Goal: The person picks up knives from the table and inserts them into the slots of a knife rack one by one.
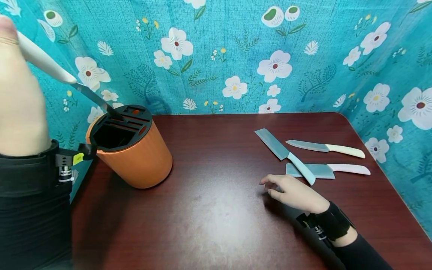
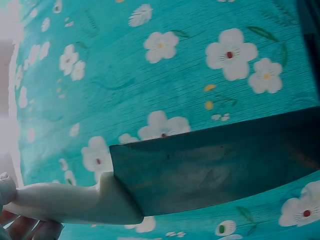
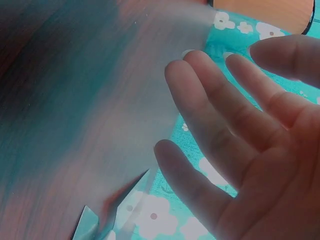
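At the left edge of the head view, my left hand (image 1: 21, 101) grips a kitchen knife by its white handle (image 1: 47, 60). The knife slants down to the right, and the end of its blade meets the slotted black top of an orange-brown round knife block (image 1: 138, 161). In the left wrist view the broad dark blade (image 2: 215, 165) shows, with fingertips around the handle's end. My right hand (image 1: 297, 193) holds nothing, its fingers loosely bent, low over the table beside the knives. The right wrist view shows its bare palm and spread fingers (image 3: 220, 130).
On the right of the dark red-brown table (image 1: 209, 210) lie a cleaver (image 1: 274, 144) with its handle across a second cleaver (image 1: 320, 171), and a narrower pointed knife (image 1: 308, 145) behind them. A turquoise flowered cloth (image 1: 209, 56) hangs behind the table and along its right side.
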A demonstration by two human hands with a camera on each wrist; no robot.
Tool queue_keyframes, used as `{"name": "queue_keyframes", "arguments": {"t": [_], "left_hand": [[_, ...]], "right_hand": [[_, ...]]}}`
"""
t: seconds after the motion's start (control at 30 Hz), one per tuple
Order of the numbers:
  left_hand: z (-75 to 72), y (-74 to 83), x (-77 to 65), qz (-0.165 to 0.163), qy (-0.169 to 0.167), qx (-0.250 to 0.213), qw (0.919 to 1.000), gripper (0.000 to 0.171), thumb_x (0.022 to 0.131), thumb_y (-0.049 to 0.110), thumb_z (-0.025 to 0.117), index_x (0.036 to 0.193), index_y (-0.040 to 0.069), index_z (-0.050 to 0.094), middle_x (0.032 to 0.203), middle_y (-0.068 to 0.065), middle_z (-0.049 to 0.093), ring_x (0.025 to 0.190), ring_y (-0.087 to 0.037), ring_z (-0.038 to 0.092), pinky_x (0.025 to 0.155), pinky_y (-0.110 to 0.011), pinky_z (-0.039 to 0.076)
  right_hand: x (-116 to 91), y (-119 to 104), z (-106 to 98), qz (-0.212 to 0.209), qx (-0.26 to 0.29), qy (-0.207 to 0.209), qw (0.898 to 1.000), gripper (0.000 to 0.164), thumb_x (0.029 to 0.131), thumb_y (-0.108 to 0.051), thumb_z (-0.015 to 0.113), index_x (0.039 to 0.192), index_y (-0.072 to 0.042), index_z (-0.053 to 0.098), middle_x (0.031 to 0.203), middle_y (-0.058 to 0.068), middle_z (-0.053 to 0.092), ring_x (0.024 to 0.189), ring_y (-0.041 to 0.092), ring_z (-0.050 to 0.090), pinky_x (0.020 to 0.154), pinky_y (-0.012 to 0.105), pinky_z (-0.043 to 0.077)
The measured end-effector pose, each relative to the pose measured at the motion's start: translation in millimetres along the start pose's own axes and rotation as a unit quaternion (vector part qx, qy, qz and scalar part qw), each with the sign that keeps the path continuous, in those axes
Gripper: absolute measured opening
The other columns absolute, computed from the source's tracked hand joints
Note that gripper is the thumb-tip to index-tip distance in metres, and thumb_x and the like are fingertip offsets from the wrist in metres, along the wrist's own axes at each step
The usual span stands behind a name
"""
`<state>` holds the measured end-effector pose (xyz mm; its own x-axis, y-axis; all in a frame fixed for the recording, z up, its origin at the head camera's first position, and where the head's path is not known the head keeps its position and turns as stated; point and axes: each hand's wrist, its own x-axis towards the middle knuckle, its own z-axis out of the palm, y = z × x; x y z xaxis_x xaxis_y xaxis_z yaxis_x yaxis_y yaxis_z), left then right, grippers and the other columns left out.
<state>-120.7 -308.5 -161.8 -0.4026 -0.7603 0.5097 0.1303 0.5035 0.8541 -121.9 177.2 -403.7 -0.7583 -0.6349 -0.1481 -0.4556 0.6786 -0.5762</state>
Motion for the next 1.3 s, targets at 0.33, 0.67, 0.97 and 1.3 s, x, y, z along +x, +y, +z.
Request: {"name": "queue_keyframes", "arguments": {"t": [0.33,0.67,0.97,1.3], "left_hand": [[20.8,-12.7,-14.5,0.138,-0.062,0.064,0.9864,0.043,0.103,0.042,0.05,0.14,0.021,0.053,0.117,0.027,0.049,0.102,0.013,0.047,0.095,-0.015,0.042],[34.1,-22.0,-15.6,0.206,-0.042,0.111,0.9714,0.034,0.102,0.051,0.051,0.121,0.029,0.07,0.101,0.037,0.049,0.091,0.023,0.042,0.082,-0.009,0.038],[40.1,-27.9,-18.4,0.182,-0.068,0.151,0.9692,0.033,0.102,0.046,0.054,0.125,0.029,0.069,0.11,0.018,0.068,0.089,0.021,0.046,0.082,-0.01,0.038],[29.4,-39.9,-20.6,0.099,-0.185,0.247,0.9462,0.045,0.1,0.045,0.058,0.14,0.023,0.062,0.122,-0.006,0.069,0.072,0.021,0.04,0.117,-0.033,0.025]], "right_hand": [[-2.3,4.9,0.0,0.014,0.004,-0.004,1.0,0.028,0.098,-0.011,0.061,0.126,-0.012,0.066,0.114,0.003,0.073,0.098,0.011,0.066,0.081,0.032,0.057],[-0.9,6.1,4.0,0.005,0.004,-0.003,1.0,0.029,0.097,-0.01,0.061,0.126,-0.011,0.065,0.113,0.002,0.073,0.096,0.01,0.066,0.081,0.031,0.057],[0.0,8.2,7.1,0.011,0.006,-0.007,1.0,0.028,0.098,-0.011,0.06,0.125,-0.014,0.066,0.108,-0.001,0.073,0.092,0.006,0.064,0.078,0.028,0.056],[-0.1,12.5,10.8,0.002,0.009,-0.007,1.0,0.028,0.097,-0.011,0.06,0.124,-0.012,0.066,0.103,-0.003,0.072,0.087,0.003,0.061,0.075,0.023,0.052]]}}
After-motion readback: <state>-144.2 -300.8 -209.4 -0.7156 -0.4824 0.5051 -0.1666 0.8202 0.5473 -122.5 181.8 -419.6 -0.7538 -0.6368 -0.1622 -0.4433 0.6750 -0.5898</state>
